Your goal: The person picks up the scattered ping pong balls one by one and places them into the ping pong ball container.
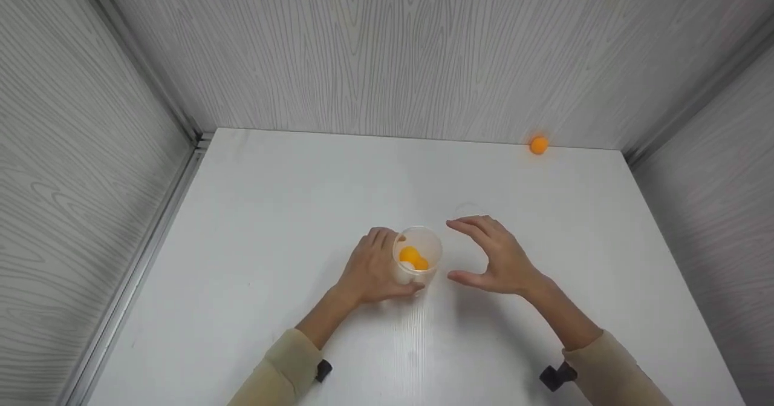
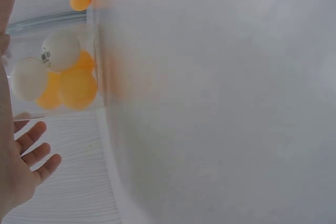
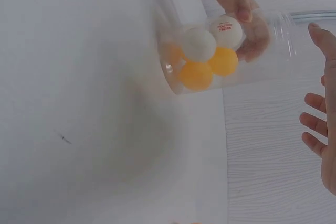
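Observation:
My left hand grips a clear plastic cylindrical container from its left side, the thumb across the near side. Inside, low down, lie white balls with red print on one, and orange balls; they look like table tennis balls. The container stands upright, its open top facing the head camera. To its right, apart from it, my right hand holds nothing, thumb and fingers spread in a wide C facing the container. Just beyond its fingers, a faint clear round outline, perhaps a lid, lies on the table.
A single orange ball rests at the table's far right edge, against the back panel. Grey wood-grain side panels flank the white table. Both sleeves carry small black pieces at the cuffs.

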The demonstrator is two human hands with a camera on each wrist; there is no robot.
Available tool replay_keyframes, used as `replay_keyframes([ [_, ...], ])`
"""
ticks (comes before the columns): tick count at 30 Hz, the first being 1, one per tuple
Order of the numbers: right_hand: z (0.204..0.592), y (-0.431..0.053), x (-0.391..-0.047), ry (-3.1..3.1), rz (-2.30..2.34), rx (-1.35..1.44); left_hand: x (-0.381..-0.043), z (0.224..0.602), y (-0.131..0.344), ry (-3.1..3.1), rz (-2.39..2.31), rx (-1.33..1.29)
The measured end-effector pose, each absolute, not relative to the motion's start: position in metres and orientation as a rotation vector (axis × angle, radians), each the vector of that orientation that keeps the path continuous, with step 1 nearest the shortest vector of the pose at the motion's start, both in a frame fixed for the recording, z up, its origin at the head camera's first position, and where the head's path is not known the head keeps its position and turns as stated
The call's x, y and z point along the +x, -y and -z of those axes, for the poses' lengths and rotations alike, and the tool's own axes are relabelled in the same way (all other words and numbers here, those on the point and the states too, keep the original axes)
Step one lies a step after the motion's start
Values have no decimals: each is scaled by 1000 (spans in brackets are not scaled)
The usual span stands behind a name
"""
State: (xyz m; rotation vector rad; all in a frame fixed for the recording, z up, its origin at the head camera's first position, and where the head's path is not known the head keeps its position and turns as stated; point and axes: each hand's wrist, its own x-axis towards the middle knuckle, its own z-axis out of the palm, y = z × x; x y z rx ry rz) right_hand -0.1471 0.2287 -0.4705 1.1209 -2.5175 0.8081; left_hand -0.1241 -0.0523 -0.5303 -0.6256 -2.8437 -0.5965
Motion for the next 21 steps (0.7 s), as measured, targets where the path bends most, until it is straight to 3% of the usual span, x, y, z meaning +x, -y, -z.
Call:
replay_keyframes([
  [21, 503, -289, -152, 2547, -723, 927, -125, 529, 52, 2862, 651, -623],
])
